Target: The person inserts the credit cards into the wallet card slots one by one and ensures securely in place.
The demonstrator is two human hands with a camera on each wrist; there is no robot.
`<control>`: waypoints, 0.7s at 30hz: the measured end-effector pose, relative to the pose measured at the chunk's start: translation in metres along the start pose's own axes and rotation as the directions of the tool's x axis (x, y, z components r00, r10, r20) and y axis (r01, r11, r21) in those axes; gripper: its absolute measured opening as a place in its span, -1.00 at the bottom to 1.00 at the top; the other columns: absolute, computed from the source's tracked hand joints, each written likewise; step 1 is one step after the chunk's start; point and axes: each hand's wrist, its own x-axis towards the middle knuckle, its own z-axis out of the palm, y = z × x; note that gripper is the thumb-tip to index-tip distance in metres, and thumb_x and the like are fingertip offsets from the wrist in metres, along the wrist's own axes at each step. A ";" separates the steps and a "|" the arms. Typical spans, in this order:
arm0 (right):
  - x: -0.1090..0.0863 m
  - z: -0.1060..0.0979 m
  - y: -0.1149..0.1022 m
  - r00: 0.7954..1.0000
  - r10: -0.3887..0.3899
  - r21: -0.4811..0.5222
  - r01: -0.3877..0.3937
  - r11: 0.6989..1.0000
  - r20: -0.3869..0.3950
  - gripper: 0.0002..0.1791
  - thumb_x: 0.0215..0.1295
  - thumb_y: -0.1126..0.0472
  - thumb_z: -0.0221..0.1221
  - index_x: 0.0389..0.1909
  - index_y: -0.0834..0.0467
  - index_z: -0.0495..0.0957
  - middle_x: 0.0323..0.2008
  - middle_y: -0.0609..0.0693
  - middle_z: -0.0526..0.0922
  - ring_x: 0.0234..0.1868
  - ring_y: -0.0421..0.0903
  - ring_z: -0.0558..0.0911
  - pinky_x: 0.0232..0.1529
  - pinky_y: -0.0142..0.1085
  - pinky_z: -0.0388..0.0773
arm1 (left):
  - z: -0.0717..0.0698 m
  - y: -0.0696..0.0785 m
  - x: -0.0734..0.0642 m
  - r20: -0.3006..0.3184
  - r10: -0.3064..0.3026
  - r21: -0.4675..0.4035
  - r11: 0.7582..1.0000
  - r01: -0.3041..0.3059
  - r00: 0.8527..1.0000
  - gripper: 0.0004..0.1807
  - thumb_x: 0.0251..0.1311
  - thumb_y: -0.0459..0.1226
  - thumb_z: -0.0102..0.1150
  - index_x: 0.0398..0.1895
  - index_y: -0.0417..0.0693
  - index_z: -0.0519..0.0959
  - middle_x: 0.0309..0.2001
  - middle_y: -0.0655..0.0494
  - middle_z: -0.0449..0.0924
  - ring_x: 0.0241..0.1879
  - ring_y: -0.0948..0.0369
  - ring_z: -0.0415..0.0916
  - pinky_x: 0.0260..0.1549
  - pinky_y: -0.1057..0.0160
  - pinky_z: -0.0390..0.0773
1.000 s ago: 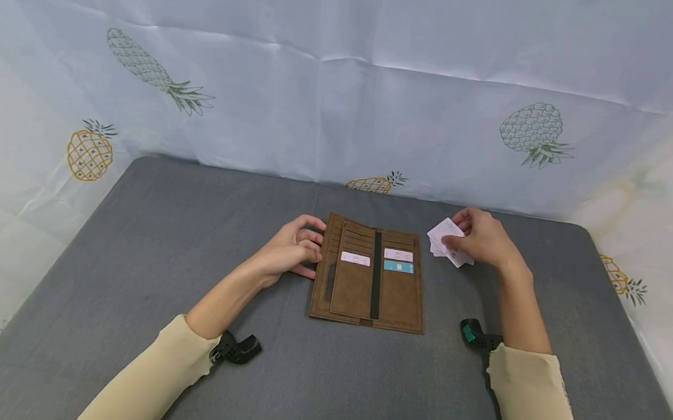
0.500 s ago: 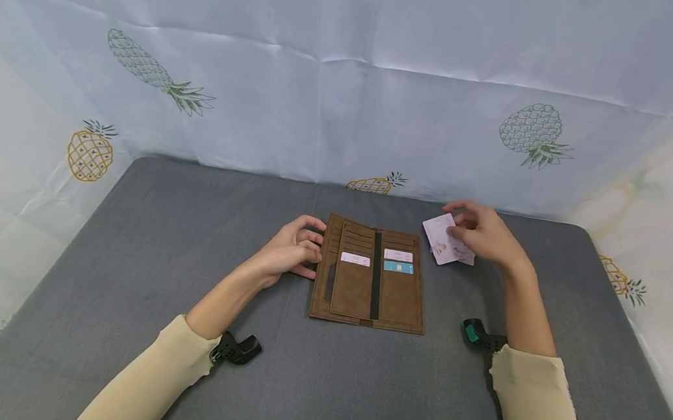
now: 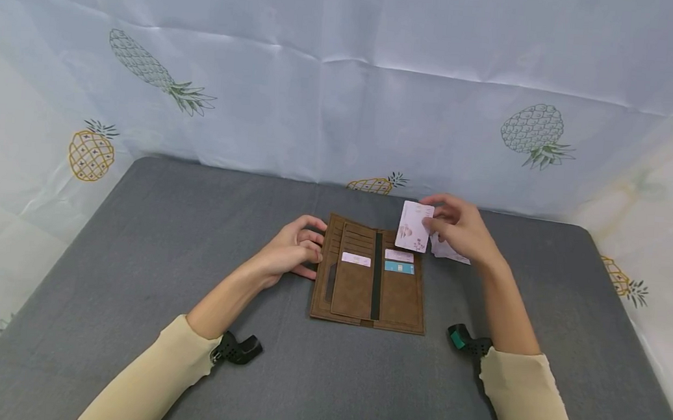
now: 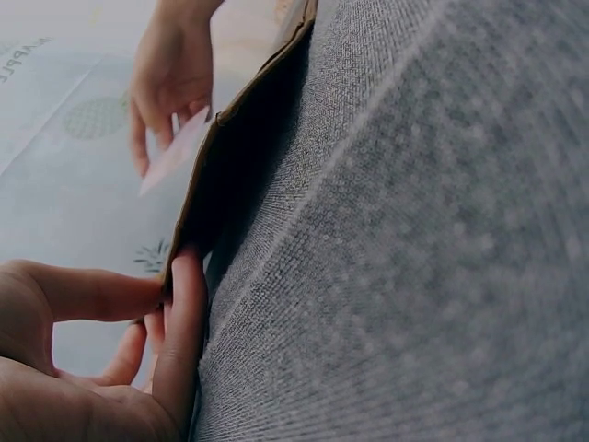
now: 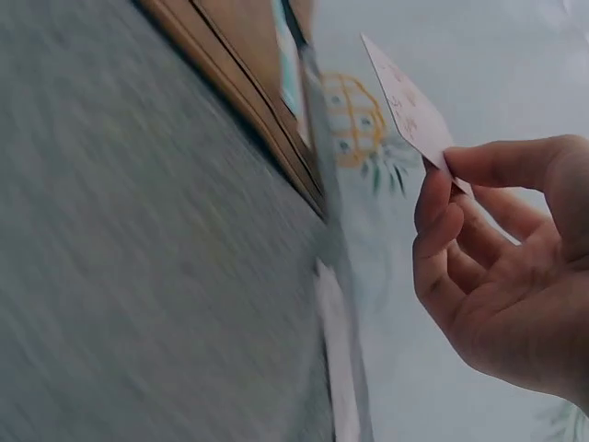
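Note:
A brown wallet (image 3: 354,296) lies spread open on the grey table. One pale pink card (image 3: 356,259) shows in its left panel; a pink card (image 3: 399,255) and a blue card (image 3: 399,267) show in the right one. My left hand (image 3: 288,252) pinches the wallet's left edge between thumb and fingers, lifting it slightly off the cloth in the left wrist view. Above the wallet's top right corner, my right hand (image 3: 458,228) pinches a pink printed card (image 3: 414,227) by its right edge, thumb against fingers. More pink cards (image 3: 451,251) lie on the table below that hand, partly hidden.
Grey cloth covers the table (image 3: 325,378). Behind it hangs a pale curtain (image 3: 296,116) printed with pineapples. Black wrist cameras stick out from the left sleeve (image 3: 152,369) and the right sleeve (image 3: 528,399).
My right hand has picked a pink card off the pile and carried it left, to the wallet's top right corner. The left hand and wallet stay put.

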 end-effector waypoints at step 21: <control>0.008 0.049 -0.017 0.994 -0.098 0.128 0.092 0.987 0.042 -0.59 0.53 0.40 0.25 0.33 0.27 0.50 -0.27 0.35 0.78 -0.37 -0.16 0.77 -0.30 -0.29 0.73 | 0.001 0.000 0.000 -0.009 0.001 -0.003 1.000 -0.001 1.000 -0.40 0.35 -0.55 0.04 0.44 -0.06 0.32 0.05 0.00 0.43 -0.17 0.15 0.57 -0.36 0.14 0.78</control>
